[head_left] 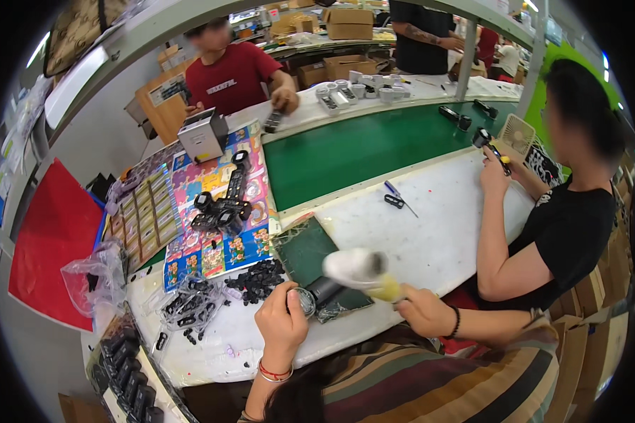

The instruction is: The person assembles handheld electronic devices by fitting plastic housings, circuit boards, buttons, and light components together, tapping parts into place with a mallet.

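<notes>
My left hand [282, 321], with a red cord and a bangle at the wrist, is closed around the round clear-fronted head of a black flashlight [324, 290]. The flashlight lies slantwise over a dark green mat [305, 248]. My right hand [427, 311], wearing a dark beaded bracelet, grips the yellowish handle of a mallet [349, 266]. The mallet's white head is smeared by motion and hangs just above the flashlight's far end, partly covering it. Whether the two touch I cannot tell. Small black plastic parts [257, 280] lie in a heap beside my left hand.
Black flashlights [222, 211] rest on a colourful printed sheet [183, 243]. A screwdriver [395, 192] lies beyond the mat. Black parts fill a tray [152, 359] at lower left. A co-worker [571, 218] at right handles another flashlight; one in red [229, 74] stands across the green belt [360, 151].
</notes>
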A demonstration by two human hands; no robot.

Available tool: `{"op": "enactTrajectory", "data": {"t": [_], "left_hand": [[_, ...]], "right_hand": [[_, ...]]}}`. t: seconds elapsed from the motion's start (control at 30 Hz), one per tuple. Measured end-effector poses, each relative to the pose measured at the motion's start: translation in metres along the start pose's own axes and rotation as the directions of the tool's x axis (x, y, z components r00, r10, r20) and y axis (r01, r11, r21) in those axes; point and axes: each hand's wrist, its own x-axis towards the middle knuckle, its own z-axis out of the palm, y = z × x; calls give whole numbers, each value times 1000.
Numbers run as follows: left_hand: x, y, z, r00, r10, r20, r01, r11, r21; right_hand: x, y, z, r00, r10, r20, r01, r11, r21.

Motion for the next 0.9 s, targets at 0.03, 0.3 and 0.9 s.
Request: {"op": "enactTrajectory", "data": {"t": [0.03,0.3,0.9], "left_hand": [[0,0,1,1000,8,5,-8,1000,3],[-2,-2,3,1000,-14,-3,14,1000,11],[-1,1,2,998,-37,40,36,999,17]], "right_hand": [[4,18,5,984,111,136,-96,990,-107],[24,-17,-17,998,48,28,-47,999,-24],[0,52,-28,934,353,54,-342,928,-147]]}}
